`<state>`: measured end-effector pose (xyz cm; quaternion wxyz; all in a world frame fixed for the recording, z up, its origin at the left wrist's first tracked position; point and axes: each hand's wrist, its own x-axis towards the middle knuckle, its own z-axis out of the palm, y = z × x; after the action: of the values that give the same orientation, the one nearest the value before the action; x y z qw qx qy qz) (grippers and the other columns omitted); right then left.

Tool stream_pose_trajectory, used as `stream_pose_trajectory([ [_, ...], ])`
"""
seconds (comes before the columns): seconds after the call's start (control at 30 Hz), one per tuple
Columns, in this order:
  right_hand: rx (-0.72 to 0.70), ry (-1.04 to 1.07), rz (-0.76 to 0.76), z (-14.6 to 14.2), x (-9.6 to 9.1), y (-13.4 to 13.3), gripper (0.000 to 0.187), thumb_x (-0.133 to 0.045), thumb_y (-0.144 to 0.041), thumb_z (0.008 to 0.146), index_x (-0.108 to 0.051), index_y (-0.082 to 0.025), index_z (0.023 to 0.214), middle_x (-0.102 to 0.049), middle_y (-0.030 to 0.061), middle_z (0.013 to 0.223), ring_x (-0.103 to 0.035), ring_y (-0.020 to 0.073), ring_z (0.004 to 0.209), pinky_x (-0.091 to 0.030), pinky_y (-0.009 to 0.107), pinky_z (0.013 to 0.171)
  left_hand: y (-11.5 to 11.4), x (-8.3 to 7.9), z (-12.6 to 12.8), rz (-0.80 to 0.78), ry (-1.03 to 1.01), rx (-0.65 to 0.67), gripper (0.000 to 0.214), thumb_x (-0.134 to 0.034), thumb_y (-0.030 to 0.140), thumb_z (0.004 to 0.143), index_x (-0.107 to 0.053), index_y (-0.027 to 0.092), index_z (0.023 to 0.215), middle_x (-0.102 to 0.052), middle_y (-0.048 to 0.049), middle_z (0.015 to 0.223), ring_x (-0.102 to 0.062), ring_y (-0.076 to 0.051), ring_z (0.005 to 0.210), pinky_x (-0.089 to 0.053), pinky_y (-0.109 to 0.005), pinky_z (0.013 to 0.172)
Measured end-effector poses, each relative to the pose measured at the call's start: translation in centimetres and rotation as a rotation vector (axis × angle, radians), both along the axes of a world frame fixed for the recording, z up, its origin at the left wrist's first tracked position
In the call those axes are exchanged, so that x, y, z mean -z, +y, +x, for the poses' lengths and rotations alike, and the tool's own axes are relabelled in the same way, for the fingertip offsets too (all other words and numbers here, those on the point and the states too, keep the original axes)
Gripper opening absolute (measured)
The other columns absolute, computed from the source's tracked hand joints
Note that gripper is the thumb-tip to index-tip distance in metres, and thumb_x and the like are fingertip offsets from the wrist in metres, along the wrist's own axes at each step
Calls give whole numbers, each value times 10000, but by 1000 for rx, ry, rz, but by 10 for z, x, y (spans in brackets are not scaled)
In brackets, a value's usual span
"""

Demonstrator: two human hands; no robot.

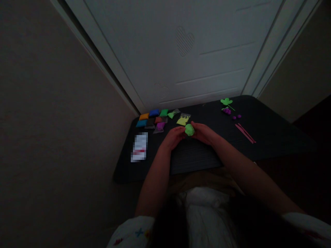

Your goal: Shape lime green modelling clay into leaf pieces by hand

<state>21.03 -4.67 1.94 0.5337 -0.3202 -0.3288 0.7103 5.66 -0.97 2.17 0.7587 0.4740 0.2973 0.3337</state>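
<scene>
A lump of light green modelling clay (189,130) is held between my two hands above the dark table (196,158). My left hand (176,135) grips it from the left with bent fingers. From the other side my right hand (203,133) closes on it, fingertips at its upper edge. A packet of yellow clay (183,119) lies just behind the hands. To their left is a packet of purple clay (160,127).
Several coloured clay packets (154,112) lie at the back left, with a blurred white packet (140,147) in front. At the right are a green clover-shaped piece (226,101), a purple clay cluster (227,111), small purple balls (239,116) and pink modelling tools (244,133). A white door (160,51) stands behind the table.
</scene>
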Motion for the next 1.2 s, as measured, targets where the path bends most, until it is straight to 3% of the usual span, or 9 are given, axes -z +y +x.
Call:
stream_pose_trajectory([
  [0.13,-30,-9,-42,3,0,-2,214,-584,-334,680,-582,-180,829,-597,30,825,-533,132,732,-410,264,655,0,0,0,-24,-39,16,220,-609,270,623,-587,134,795,-589,-24,754,-537,-113,696,-375,-238,629],
  [0.47,-35,-25,19,1,2,-1,174,-577,-309,695,-590,-159,781,-600,25,801,-530,112,720,-407,257,686,-1,1,2,-3,14,8,219,-641,218,595,-602,122,788,-597,-28,774,-535,-101,689,-377,-252,664],
  [0.63,-64,59,-14,2,-1,-3,203,-533,-344,727,-583,-193,852,-598,23,880,-532,120,764,-414,265,683,-1,0,0,-14,-74,24,199,-612,218,631,-590,135,811,-591,-25,793,-541,-109,715,-387,-254,670],
  [1.2,-111,53,32,2,-4,-7,192,-530,-316,733,-586,-198,873,-604,26,891,-537,113,760,-410,253,663,-2,-2,-3,-73,-204,51,156,-566,196,679,-585,140,823,-602,-18,810,-555,-113,742,-404,-248,681],
])
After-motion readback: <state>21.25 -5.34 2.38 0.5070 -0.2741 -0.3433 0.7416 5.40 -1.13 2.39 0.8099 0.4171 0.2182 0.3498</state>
